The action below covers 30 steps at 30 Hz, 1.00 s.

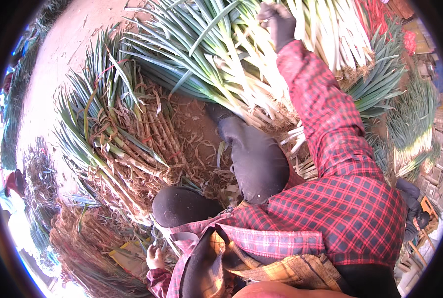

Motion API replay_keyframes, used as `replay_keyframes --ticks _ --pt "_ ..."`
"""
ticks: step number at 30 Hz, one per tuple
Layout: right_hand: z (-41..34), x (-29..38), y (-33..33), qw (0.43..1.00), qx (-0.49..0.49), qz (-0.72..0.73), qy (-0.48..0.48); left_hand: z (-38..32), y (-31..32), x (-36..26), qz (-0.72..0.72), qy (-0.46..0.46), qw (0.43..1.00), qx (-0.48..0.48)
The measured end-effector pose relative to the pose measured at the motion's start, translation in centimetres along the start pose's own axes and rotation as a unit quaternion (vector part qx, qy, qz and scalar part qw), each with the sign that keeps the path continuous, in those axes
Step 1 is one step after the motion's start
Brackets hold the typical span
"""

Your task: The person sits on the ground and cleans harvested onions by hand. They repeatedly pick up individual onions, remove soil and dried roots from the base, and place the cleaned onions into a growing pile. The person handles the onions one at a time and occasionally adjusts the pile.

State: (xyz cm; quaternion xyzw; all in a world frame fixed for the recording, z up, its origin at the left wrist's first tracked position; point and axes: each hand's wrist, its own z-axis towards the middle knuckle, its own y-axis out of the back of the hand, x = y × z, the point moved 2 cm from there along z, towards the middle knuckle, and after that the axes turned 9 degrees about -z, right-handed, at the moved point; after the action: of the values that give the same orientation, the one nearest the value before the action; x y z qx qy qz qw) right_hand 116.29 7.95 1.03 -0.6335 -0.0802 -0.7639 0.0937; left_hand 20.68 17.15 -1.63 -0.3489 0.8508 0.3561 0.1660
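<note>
My right hand, in a dark glove, is at the top of the view over a large pile of trimmed green onions. Its fingers are curled and blurred; whether they grip a stalk is unclear. The pile has long green leaves to the left and white stems with roots to the lower right. Low in the view, my left hand is bare, with fingers slightly bent and nothing visible in them. Just beyond it lie bundles of untrimmed green onions, with dry brown skins and red ties.
My knees bend between the two piles. Loose dry husks litter the soil. More dry bundles lie at lower left, beside a yellow sack. At right are further green onions, red netting and another person.
</note>
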Motion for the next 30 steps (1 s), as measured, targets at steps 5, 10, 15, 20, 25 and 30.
replay_keyframes --ticks 5,10,15,20,25,30 --pt "-6.6 17.2 0.1 0.972 0.122 0.058 0.193 -2.4 -2.1 -7.6 0.01 -0.198 0.97 -0.14" --pt "-31.4 23.7 -14.5 0.707 0.674 0.137 0.163 -9.6 -8.6 -17.4 -0.088 -0.398 0.907 -0.107" --pt "-54.5 25.6 -17.8 0.474 0.869 0.067 0.129 -10.4 -7.9 -13.1 -0.117 -0.407 0.903 0.07" --pt "-52.9 22.1 -17.0 0.538 0.836 -0.088 -0.059 -10.8 1.6 -2.0 0.324 -0.094 0.935 0.109" --pt "-49.5 19.0 -15.3 0.705 0.658 -0.005 -0.265 -3.1 2.6 -6.4 0.145 -0.288 0.939 -0.118" --pt "-48.7 20.1 -14.3 0.724 0.638 0.007 -0.261 13.9 -5.7 -14.5 0.177 -0.201 0.947 -0.18"
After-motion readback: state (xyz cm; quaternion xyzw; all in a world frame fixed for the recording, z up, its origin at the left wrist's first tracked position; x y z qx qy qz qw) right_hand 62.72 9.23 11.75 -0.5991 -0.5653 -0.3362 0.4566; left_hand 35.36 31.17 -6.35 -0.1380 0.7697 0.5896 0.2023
